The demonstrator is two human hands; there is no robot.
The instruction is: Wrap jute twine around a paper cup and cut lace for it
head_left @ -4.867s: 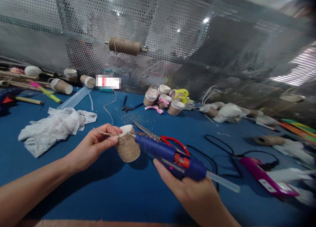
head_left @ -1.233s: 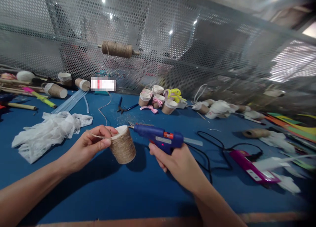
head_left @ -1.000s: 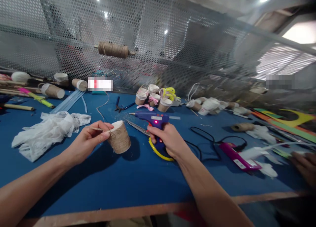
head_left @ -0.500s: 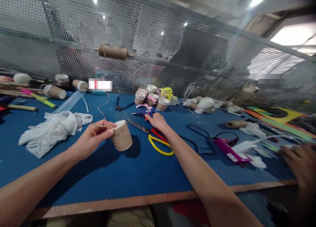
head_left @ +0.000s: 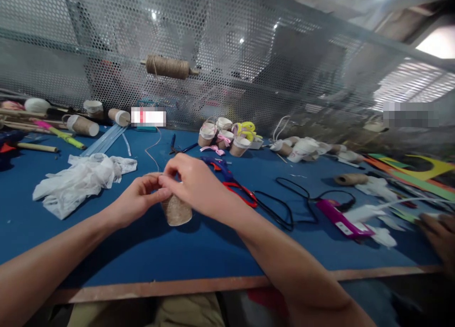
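Observation:
A small cup wrapped in brown twine (head_left: 177, 211) is held just above the blue table (head_left: 199, 251). My left hand (head_left: 137, 201) grips its rim from the left, fingers pinched. My right hand (head_left: 190, 185) covers the cup's top, its fingertips pinched together at the rim against the left thumb. A thin twine strand (head_left: 152, 151) runs from the cup toward the back. The blue glue gun (head_left: 217, 165) lies on the table just behind my right hand, beside red-handled scissors (head_left: 241, 192).
White crumpled plastic (head_left: 80, 180) lies at left. A twine spool (head_left: 168, 67) hangs on the perforated metal screen. Finished decorated cups (head_left: 227, 140) stand at the back. A black cord (head_left: 284, 208) leads to a purple glue gun (head_left: 339, 219). Another person's hand (head_left: 439, 234) is at right.
My right hand set the blue glue gun down at the back of the table, then came back to the cup's rim. The left hand kept hold of the cup.

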